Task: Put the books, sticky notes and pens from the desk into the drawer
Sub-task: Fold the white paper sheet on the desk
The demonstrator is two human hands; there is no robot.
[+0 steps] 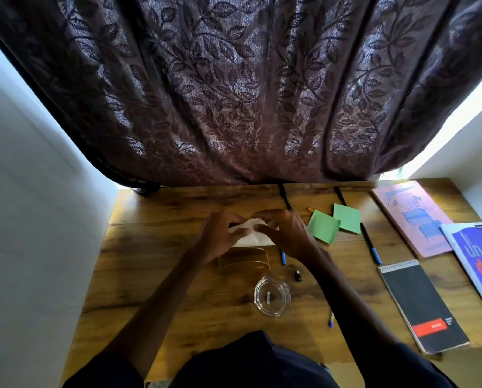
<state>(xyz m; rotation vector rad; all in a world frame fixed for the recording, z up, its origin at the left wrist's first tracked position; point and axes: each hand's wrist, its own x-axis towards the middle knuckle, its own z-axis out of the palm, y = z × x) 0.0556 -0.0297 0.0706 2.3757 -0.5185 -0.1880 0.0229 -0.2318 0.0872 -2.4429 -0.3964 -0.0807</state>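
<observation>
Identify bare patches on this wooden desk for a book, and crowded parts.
Free: the left side of the wooden desk, between the white wall and the left hand holding white paper; the back-left strip under the brown patterned curtain. Crowded: right side, with green sticky notes, pens, books.

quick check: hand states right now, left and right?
left hand: fingers pinching the white paper.
right hand: fingers pinching the same white paper.

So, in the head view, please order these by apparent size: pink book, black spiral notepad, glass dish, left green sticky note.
1. Pink book and black spiral notepad: alike, not ranked.
2. Glass dish.
3. Left green sticky note, only slightly smaller.
</observation>
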